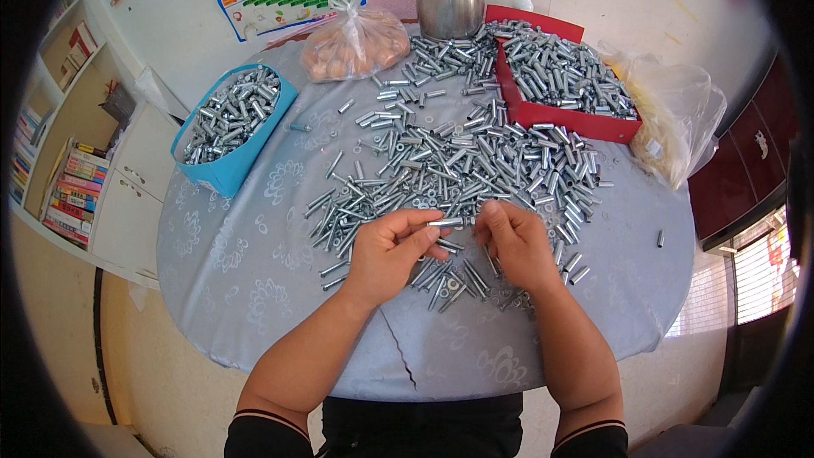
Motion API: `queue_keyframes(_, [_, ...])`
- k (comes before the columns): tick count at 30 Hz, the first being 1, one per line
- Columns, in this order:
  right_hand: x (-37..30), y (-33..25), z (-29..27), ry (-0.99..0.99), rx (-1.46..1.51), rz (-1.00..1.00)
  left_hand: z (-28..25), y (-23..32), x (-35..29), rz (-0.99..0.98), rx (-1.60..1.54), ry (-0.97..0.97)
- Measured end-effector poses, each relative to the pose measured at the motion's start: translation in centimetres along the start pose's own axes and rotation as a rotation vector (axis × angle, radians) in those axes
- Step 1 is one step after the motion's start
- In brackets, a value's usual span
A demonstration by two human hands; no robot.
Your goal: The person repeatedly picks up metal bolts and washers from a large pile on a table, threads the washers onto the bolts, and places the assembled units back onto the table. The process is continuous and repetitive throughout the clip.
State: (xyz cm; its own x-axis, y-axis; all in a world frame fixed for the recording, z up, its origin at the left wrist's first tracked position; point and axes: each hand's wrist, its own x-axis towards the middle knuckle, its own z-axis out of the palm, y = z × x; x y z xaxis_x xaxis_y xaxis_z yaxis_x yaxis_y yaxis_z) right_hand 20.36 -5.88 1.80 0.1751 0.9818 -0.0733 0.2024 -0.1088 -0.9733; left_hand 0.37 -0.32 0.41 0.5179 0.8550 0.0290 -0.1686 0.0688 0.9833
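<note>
My left hand (392, 253) pinches a shiny metal expansion bolt (446, 222) between thumb and fingers, its length lying roughly level and pointing right. At the bolt's right end, the fingers of my right hand (511, 242) are closed together; whatever they grip there is too small and covered to name. Both hands are just above the near side of a spread pile of metal sleeves and bolts (458, 165). Small washers (417, 202) lie scattered among them. Several loose bolts (441, 282) rest on the cloth below my hands.
A blue bin (233, 171) full of metal fasteners stands at left, a red box (570, 121) heaped with metal sleeves at back right. Behind are a tied plastic bag (356, 44) and a steel pot (451, 4). Another clear bag (678, 119) sits at the right edge of the cloth-covered table (246, 288).
</note>
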Motion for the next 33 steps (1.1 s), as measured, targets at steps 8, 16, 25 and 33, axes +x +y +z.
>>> queue_keyframes(8, [0.1, 0.8, 0.4, -0.021, 0.204, -0.224, 0.0, -0.2, 0.3, 0.008, 0.0, 0.008])
queue_keyframes(16, [-0.1, 0.2, 0.1, 0.001, 0.159, -0.086, 0.0, 0.0, 0.1, -0.007, -0.001, -0.001])
queue_keyframes(25, [0.0, 0.3, -0.6, -0.098, 0.185, -0.017, -0.1, -0.3, 0.1, 0.003, -0.018, 0.0])
queue_keyframes(33, [0.0, 0.2, -0.5, -0.101, 0.106, 0.02, 0.0, -0.1, 0.0, 0.018, 0.009, 0.005])
